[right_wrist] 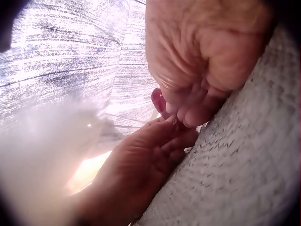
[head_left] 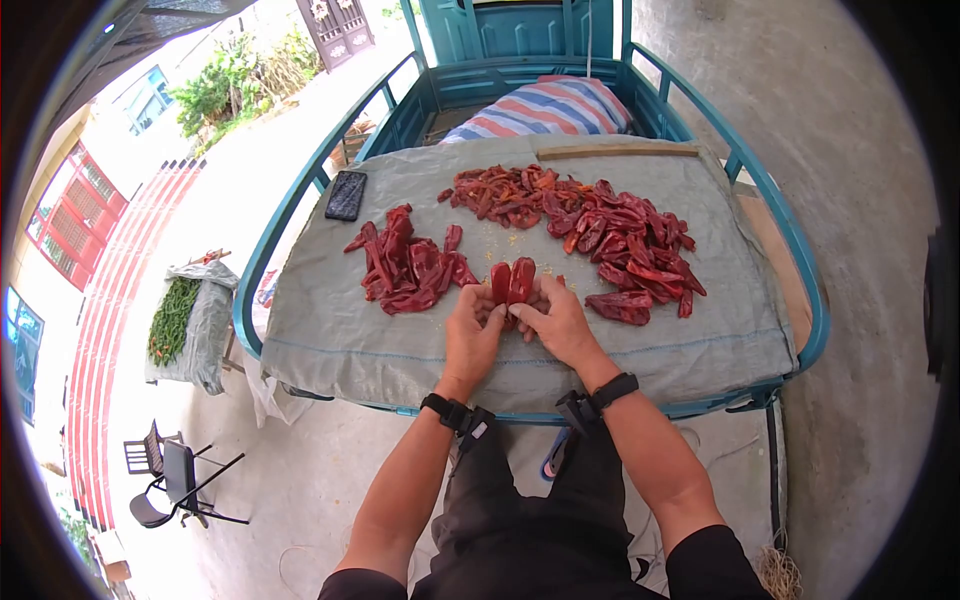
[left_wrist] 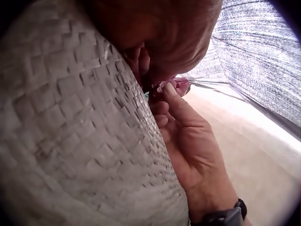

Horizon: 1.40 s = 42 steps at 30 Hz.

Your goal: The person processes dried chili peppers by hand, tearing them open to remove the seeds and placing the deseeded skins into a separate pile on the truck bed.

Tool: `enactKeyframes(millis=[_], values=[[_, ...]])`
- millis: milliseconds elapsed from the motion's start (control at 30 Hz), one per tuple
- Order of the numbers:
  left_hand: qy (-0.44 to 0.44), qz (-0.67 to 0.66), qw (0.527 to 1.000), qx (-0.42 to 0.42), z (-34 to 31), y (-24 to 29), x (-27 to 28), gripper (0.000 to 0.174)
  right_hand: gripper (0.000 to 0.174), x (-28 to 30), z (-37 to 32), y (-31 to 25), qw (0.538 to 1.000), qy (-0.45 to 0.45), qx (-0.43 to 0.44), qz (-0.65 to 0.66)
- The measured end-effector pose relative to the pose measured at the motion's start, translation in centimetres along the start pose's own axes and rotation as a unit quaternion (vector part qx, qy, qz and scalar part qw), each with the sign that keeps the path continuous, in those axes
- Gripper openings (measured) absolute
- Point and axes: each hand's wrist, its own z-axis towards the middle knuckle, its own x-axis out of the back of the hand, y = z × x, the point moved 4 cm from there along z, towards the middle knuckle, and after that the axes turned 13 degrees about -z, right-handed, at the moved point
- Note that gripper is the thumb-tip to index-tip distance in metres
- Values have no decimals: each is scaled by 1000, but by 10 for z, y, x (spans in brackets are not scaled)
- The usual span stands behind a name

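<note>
In the head view both hands meet over the front of the grey woven sheet [head_left: 420, 350]. My left hand [head_left: 473, 335] and right hand [head_left: 562, 322] pinch a dark red chili pepper [head_left: 521, 278] between thumbs and fingers. It stands up in two side-by-side lobes, and the fingers cover its lower end. A bit of the red pepper shows at the fingertips in the right wrist view. To the left lies a pile of flattened red peppers [head_left: 405, 265]. Further right sits a larger heap of glossy red peppers [head_left: 640, 245], which runs into smaller, orange-red pieces [head_left: 500, 192] at the back.
The sheet covers the bed of a teal cart with side rails [head_left: 290, 225]. A dark phone [head_left: 346, 195] lies at the back left, a wooden strip [head_left: 618, 152] along the back. Behind is a striped bag [head_left: 545, 108]. Green peppers [head_left: 175, 322] and folding chairs [head_left: 182, 475] stand left.
</note>
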Motion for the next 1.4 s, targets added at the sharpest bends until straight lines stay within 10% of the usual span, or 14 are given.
enactKeyframes(millis=[1400], values=[[34,-87,996,-7,3,-3,11,24,14,3,-4,-6,1000,9,5,-9]])
